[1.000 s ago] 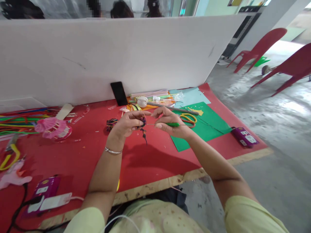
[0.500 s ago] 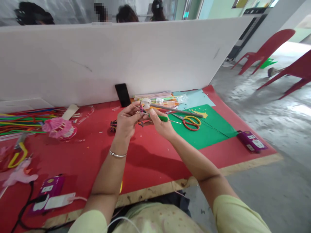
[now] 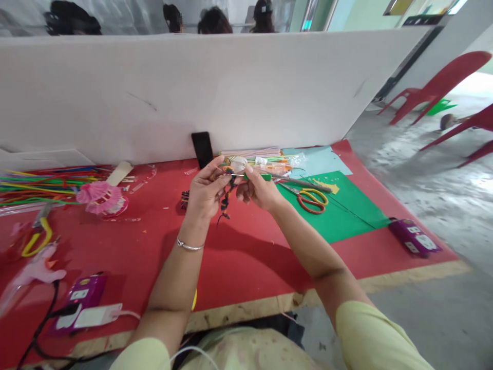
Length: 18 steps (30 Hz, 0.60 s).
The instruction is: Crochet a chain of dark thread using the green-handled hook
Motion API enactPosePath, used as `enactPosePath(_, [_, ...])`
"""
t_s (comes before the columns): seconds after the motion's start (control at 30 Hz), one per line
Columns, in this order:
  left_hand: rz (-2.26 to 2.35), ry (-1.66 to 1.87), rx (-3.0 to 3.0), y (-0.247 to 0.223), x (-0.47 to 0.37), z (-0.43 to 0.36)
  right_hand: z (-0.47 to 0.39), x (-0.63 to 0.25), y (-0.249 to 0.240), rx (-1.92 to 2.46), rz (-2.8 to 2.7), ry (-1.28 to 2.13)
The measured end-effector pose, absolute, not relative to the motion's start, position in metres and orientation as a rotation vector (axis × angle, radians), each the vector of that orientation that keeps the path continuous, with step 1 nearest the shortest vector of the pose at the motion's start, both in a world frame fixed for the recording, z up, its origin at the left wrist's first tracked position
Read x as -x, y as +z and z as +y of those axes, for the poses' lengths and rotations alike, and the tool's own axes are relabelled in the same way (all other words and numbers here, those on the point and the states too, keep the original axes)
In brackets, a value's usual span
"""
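Note:
My left hand (image 3: 208,189) pinches a dark knotted cord band (image 3: 225,203) with orange and yellow in it; its loose end hangs below the fingers over the table. My right hand (image 3: 260,189) grips a thin metal tool with a green handle (image 3: 264,177). The tool's shaft points left to the band at my left fingertips; whether it passes through the cord is too small to tell. Beyond the hands lie a white rounded piece (image 3: 239,164) and a grey rod (image 3: 304,182). A bundle of dark cords (image 3: 185,199) sits just left of my left wrist.
Scissors (image 3: 314,200) lie on green sheet (image 3: 342,226). A black phone (image 3: 202,149) leans on the white partition (image 3: 239,87). To the left are coloured stems (image 3: 38,187), a pink ruffled piece (image 3: 102,198), pliers (image 3: 40,231), a glue gun (image 3: 42,267) and a purple power strip (image 3: 87,295).
The view has shifted, so the table things appear farther right. The band's loose end now hangs lower and clearer between my hands. The green handle is more level, with its shaft at the band.

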<state>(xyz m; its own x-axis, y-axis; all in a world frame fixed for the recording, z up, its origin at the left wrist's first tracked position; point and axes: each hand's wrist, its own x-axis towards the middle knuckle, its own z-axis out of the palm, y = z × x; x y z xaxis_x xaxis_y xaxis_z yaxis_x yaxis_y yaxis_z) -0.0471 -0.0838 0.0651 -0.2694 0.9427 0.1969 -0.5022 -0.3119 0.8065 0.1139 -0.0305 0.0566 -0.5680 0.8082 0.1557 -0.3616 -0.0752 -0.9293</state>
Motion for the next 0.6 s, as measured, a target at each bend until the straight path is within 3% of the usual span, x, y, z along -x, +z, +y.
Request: enactPosePath(0.6, [0.757, 1.717, -0.921, 0.062, 0.056, -0.082, -0.019, -0.1, 0.054, 0.425, -1.145, 1.997])
